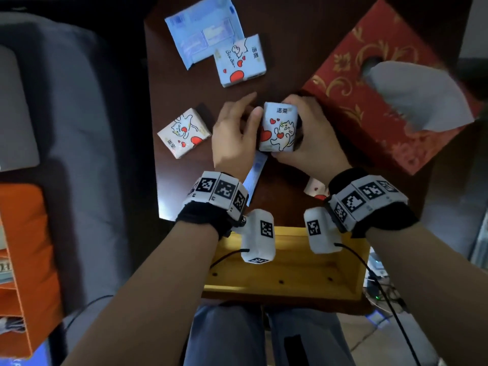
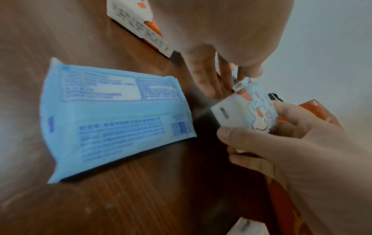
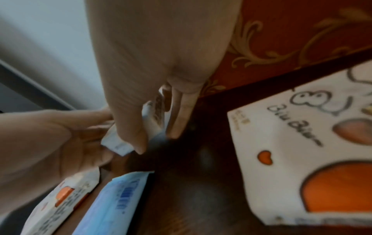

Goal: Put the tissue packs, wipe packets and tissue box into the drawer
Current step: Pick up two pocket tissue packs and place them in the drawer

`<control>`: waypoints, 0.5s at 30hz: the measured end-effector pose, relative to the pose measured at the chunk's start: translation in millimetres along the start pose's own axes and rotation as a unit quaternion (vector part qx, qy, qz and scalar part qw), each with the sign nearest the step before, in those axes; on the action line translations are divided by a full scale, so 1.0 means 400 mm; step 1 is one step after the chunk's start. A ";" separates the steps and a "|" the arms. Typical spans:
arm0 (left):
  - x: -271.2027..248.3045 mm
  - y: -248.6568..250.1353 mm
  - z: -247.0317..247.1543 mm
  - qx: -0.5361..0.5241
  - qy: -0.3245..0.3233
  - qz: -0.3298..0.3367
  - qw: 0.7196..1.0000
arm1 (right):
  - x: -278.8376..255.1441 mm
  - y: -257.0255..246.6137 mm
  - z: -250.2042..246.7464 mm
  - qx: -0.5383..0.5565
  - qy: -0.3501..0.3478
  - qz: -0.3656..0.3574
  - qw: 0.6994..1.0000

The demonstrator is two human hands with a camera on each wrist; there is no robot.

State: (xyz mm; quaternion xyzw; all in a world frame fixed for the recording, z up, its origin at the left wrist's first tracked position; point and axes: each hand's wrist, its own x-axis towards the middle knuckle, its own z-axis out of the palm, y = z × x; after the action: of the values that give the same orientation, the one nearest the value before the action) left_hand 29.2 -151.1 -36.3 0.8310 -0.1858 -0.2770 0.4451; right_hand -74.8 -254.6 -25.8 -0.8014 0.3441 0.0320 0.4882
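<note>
Both hands hold a glossy, blocky tissue pack [image 1: 277, 128] above the dark wooden table [image 1: 285, 48]: right hand [image 1: 307, 143] grips it, left hand [image 1: 235, 133] pinches its side, beside the red cardboard tissue box [image 1: 369, 101]

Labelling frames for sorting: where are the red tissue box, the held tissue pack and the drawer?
red tissue box [image 1: 351, 101], head view, patterned top.
held tissue pack [image 1: 278, 128], head view, printed front.
drawer [image 1: 290, 268], head view, bare wooden floor.

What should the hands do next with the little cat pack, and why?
Probably carry the cat tissue pack toward the body and lower it into the open wooden drawer. Both the left hand and the right hand grip it above the table, and the drawer looks empty.
</note>
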 end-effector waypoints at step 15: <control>0.111 0.000 0.025 0.260 0.007 0.091 0.961 | 0.042 0.008 0.022 -0.013 0.008 0.004 1.000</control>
State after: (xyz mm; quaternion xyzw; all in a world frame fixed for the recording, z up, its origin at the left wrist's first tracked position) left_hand 57.3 -182.1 -53.9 0.8997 -0.3232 -0.1717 0.2381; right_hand -61.6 -257.2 -39.2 -0.8066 0.3505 0.0320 0.4749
